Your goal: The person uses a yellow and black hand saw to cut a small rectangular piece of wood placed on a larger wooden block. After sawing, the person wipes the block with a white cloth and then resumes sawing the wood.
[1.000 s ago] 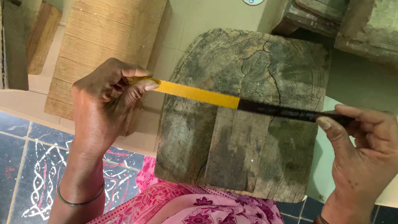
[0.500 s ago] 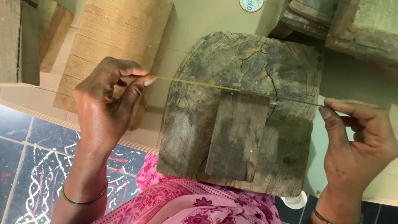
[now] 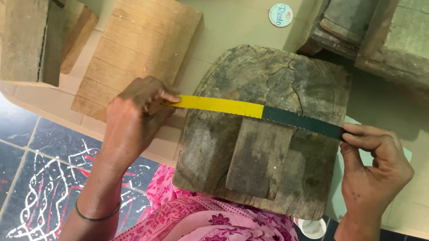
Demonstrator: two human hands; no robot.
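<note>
Over the old dark wooden block near you, your two hands stretch a flat strip tight, yellow on the left half and dark green on the right. Your left hand pinches the yellow end. Your right hand pinches the green end. Far left, a pale wooden board lies on the cream table.
</note>
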